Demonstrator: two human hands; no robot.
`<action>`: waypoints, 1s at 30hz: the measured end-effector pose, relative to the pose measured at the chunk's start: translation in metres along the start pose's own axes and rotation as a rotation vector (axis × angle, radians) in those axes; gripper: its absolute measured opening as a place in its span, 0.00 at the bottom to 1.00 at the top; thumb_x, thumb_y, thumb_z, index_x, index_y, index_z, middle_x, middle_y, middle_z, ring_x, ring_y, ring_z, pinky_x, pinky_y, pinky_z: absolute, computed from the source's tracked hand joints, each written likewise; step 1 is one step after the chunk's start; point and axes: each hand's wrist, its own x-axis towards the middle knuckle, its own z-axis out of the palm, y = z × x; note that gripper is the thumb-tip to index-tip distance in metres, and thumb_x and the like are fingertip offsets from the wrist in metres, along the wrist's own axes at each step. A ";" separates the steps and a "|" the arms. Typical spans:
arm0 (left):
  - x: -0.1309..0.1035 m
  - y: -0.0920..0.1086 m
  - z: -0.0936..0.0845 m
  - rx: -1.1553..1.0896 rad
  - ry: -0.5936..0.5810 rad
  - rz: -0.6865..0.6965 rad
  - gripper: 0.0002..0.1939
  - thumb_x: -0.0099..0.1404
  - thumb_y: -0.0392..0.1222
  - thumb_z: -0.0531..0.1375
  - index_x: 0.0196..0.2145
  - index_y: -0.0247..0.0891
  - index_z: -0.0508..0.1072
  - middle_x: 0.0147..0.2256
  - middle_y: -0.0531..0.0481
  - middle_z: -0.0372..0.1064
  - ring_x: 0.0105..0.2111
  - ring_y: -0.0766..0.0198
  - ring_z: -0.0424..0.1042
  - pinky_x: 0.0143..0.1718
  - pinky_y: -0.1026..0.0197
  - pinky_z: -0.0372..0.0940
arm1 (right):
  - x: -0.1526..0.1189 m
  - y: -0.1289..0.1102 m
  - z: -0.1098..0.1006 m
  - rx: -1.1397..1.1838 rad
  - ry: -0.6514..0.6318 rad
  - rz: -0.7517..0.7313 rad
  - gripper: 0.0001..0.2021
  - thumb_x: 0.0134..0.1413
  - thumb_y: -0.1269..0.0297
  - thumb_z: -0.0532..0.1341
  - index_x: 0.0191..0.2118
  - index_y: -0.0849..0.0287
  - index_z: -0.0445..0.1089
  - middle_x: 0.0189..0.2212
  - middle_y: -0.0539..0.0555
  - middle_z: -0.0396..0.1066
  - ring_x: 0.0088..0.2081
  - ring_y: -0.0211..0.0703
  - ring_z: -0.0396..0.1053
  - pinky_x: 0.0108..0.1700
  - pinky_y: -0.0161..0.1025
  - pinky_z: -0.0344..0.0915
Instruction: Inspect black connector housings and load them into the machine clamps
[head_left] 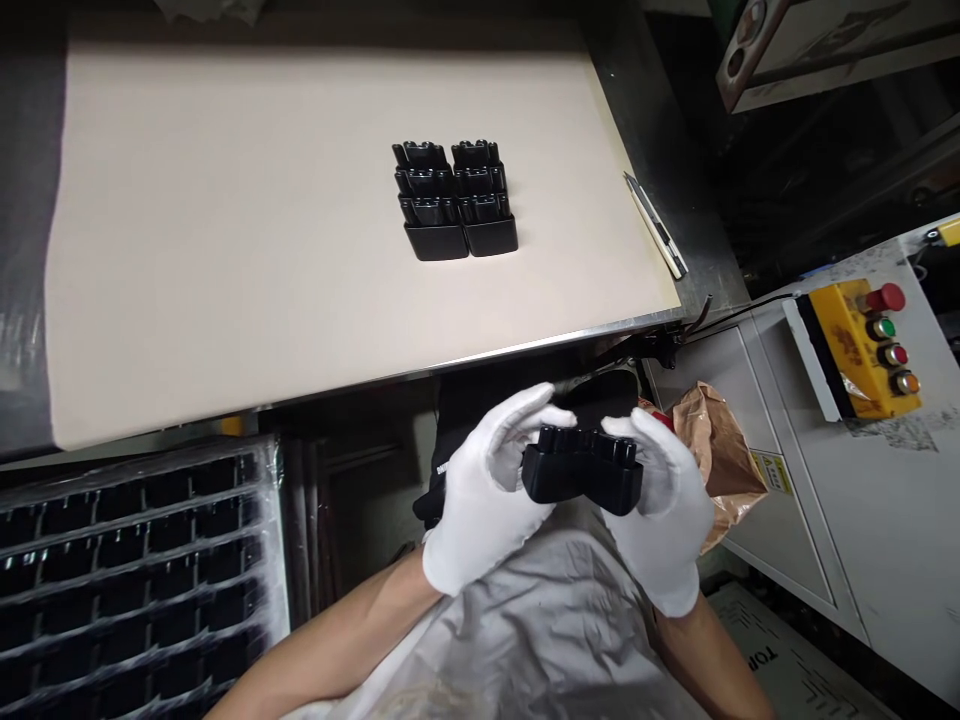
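Observation:
My left hand (pixel 491 485), in a white glove, is closed around a black plastic part (pixel 551 474) in front of my lap. Its fingers curl round the left side of the part. A second black plastic part (pixel 616 485) sits in my right hand (pixel 666 510), also gloved in white. The two held parts meet at their inner ends and tilt away from each other; whether they are joined I cannot tell. Prongs stick up along their tops. On the table, a group of similar black parts (pixel 456 205) stands in two neat columns.
Beige sheeting (pixel 225 230) covers the metal-edged table. A box cutter (pixel 656 225) lies at its right edge. Lower left, a tray (pixel 274 540) holds rows of black parts. To the right are a crumpled brown bag (pixel 720 460) and a yellow button box (pixel 862 345) on a grey cabinet.

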 end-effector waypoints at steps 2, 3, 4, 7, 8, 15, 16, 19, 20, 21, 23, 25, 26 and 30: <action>0.000 0.002 -0.001 -0.017 0.000 -0.031 0.37 0.52 0.31 0.77 0.59 0.40 0.74 0.46 0.43 0.80 0.46 0.54 0.81 0.49 0.56 0.77 | -0.001 0.000 0.000 -0.007 -0.006 0.004 0.30 0.55 0.77 0.69 0.62 0.50 0.70 0.49 0.51 0.82 0.50 0.42 0.81 0.56 0.37 0.79; 0.000 0.002 -0.001 -0.028 0.001 -0.046 0.38 0.51 0.31 0.77 0.59 0.40 0.74 0.46 0.43 0.80 0.46 0.54 0.81 0.49 0.56 0.77 | -0.001 -0.001 -0.001 -0.002 -0.014 0.011 0.30 0.55 0.77 0.69 0.62 0.49 0.70 0.49 0.51 0.81 0.51 0.42 0.80 0.57 0.37 0.79; 0.000 0.003 0.000 -0.041 0.005 -0.059 0.39 0.49 0.31 0.78 0.58 0.40 0.75 0.46 0.43 0.80 0.46 0.54 0.81 0.49 0.56 0.76 | -0.001 -0.001 -0.001 0.008 -0.022 0.015 0.30 0.55 0.77 0.69 0.63 0.49 0.69 0.50 0.51 0.81 0.51 0.42 0.80 0.57 0.37 0.78; 0.002 0.003 0.001 -0.110 0.022 -0.103 0.41 0.46 0.31 0.80 0.58 0.41 0.75 0.46 0.44 0.80 0.47 0.55 0.80 0.51 0.57 0.75 | -0.001 0.000 -0.001 0.017 -0.043 -0.006 0.31 0.56 0.77 0.68 0.63 0.50 0.69 0.49 0.51 0.81 0.51 0.42 0.80 0.57 0.39 0.79; 0.003 0.002 0.002 -0.151 0.021 -0.128 0.42 0.45 0.31 0.80 0.57 0.41 0.76 0.47 0.44 0.80 0.47 0.55 0.80 0.52 0.57 0.74 | -0.001 0.001 -0.001 0.006 -0.047 -0.018 0.31 0.56 0.77 0.68 0.63 0.51 0.69 0.49 0.52 0.81 0.51 0.43 0.80 0.57 0.40 0.79; 0.010 0.001 0.002 -0.570 -0.049 -0.364 0.45 0.45 0.38 0.81 0.60 0.41 0.74 0.47 0.43 0.78 0.43 0.59 0.78 0.45 0.62 0.73 | 0.005 -0.001 -0.007 0.073 -0.035 -0.058 0.35 0.49 0.79 0.71 0.63 0.52 0.69 0.50 0.55 0.81 0.51 0.48 0.80 0.54 0.43 0.81; 0.010 0.002 0.002 -0.601 -0.051 -0.375 0.44 0.45 0.37 0.81 0.60 0.42 0.74 0.47 0.44 0.78 0.43 0.59 0.78 0.46 0.62 0.73 | 0.008 -0.003 -0.008 0.092 -0.029 -0.051 0.34 0.49 0.80 0.70 0.63 0.53 0.70 0.49 0.55 0.81 0.51 0.47 0.80 0.54 0.42 0.81; 0.012 0.006 0.003 -0.636 -0.052 -0.367 0.44 0.45 0.33 0.80 0.59 0.43 0.74 0.46 0.45 0.78 0.45 0.58 0.79 0.48 0.60 0.73 | 0.013 -0.007 -0.010 0.129 -0.003 -0.040 0.31 0.52 0.80 0.69 0.61 0.54 0.71 0.50 0.55 0.81 0.51 0.45 0.80 0.55 0.41 0.79; 0.012 0.007 0.003 -0.631 -0.047 -0.354 0.44 0.45 0.33 0.80 0.59 0.42 0.74 0.46 0.44 0.79 0.45 0.57 0.79 0.48 0.60 0.74 | 0.015 -0.008 -0.010 0.133 0.002 -0.048 0.31 0.52 0.80 0.69 0.61 0.54 0.71 0.50 0.55 0.80 0.52 0.45 0.79 0.56 0.41 0.78; 0.012 0.007 0.003 -0.623 -0.042 -0.339 0.44 0.45 0.33 0.80 0.59 0.41 0.74 0.46 0.44 0.79 0.45 0.56 0.79 0.48 0.59 0.74 | 0.016 -0.009 -0.010 0.135 0.007 -0.058 0.31 0.52 0.80 0.69 0.61 0.53 0.72 0.51 0.55 0.80 0.51 0.44 0.79 0.57 0.41 0.77; 0.012 0.007 0.003 -0.598 -0.032 -0.313 0.43 0.46 0.34 0.80 0.59 0.40 0.73 0.46 0.42 0.79 0.45 0.55 0.80 0.49 0.58 0.74 | 0.016 -0.011 -0.008 0.132 0.010 -0.075 0.32 0.51 0.81 0.70 0.61 0.51 0.72 0.50 0.54 0.80 0.51 0.42 0.79 0.57 0.40 0.77; 0.012 0.007 0.002 -0.574 -0.027 -0.290 0.42 0.46 0.33 0.80 0.59 0.40 0.73 0.47 0.42 0.79 0.45 0.55 0.80 0.49 0.58 0.74 | 0.017 -0.013 -0.006 0.126 0.009 -0.093 0.32 0.51 0.82 0.70 0.61 0.50 0.73 0.50 0.53 0.80 0.50 0.42 0.80 0.57 0.39 0.77; 0.012 0.007 0.001 -0.565 -0.027 -0.280 0.42 0.47 0.33 0.80 0.59 0.40 0.73 0.47 0.42 0.79 0.45 0.55 0.80 0.49 0.58 0.74 | 0.017 -0.013 -0.005 0.118 0.007 -0.102 0.33 0.51 0.82 0.71 0.61 0.50 0.72 0.50 0.53 0.81 0.49 0.43 0.80 0.56 0.40 0.78; 0.013 0.012 -0.002 -0.537 -0.025 -0.223 0.41 0.48 0.33 0.79 0.59 0.39 0.72 0.47 0.42 0.80 0.45 0.55 0.81 0.49 0.58 0.75 | 0.020 -0.017 -0.001 0.035 0.027 -0.186 0.33 0.51 0.80 0.72 0.61 0.51 0.72 0.48 0.54 0.81 0.48 0.45 0.80 0.53 0.42 0.80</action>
